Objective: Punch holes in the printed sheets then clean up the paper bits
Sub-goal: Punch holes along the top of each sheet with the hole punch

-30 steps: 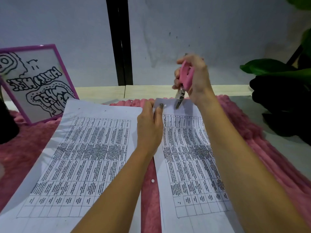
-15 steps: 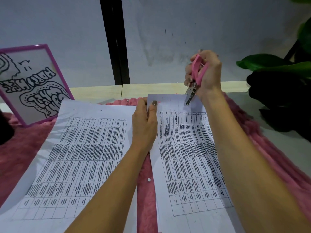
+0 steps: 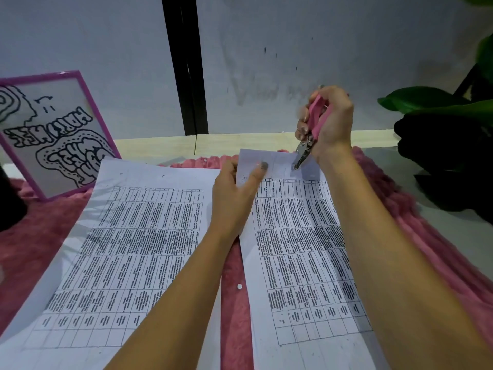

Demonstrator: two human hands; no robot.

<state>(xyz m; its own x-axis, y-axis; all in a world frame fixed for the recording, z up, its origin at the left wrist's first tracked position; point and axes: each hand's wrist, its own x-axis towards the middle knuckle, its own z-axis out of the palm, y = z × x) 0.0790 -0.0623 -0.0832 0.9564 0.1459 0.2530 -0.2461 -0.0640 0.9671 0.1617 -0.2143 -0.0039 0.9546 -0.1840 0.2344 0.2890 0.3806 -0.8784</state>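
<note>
Two printed sheets with tables lie on a pink fuzzy mat [image 3: 234,316]. The left sheet [image 3: 128,249] lies flat with small holes along its top margin. My left hand [image 3: 234,198] pinches the top left corner of the right sheet [image 3: 301,249], thumb on the paper. My right hand [image 3: 330,124] grips a pink-handled hole punch [image 3: 309,134], whose metal jaws point down at the top edge of the right sheet. One white paper bit [image 3: 239,286] rests on the mat between the sheets.
A purple-framed drawing [image 3: 53,134] leans at the back left. A dark object [image 3: 10,206] sits at the left edge. Green plant leaves [image 3: 437,102] over a dark mass stand at the right. A wall with a black vertical strip [image 3: 186,65] is behind.
My right hand with the punch has shifted right and slightly up along the sheet's top edge. My left hand stays on the sheet's corner.
</note>
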